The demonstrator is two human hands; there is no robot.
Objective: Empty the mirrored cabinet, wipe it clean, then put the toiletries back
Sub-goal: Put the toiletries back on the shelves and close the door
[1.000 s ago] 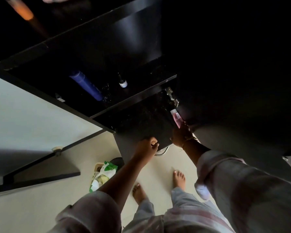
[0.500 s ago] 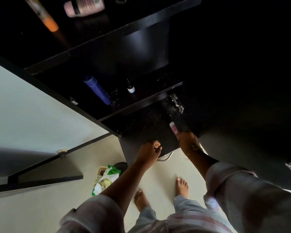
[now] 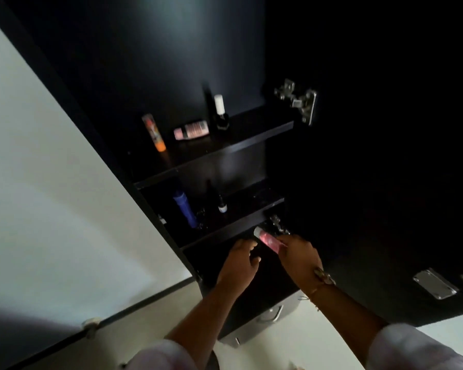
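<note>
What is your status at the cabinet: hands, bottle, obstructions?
Right grip holds pink bottle at lowest compartment. Left grip empty, alongside. Door hinge close by bottle.

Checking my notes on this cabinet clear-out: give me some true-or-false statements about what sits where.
1. The right hand holds the pink translucent bottle. True.
2. The blue cylindrical tube stands on the upper shelf. False: it is on the shelf below.
3. The pink labelled bottle on the upper shelf lies on its side. True.
4. The black bottle with a white cap lies flat. False: it stands upright on the upper shelf.
</note>
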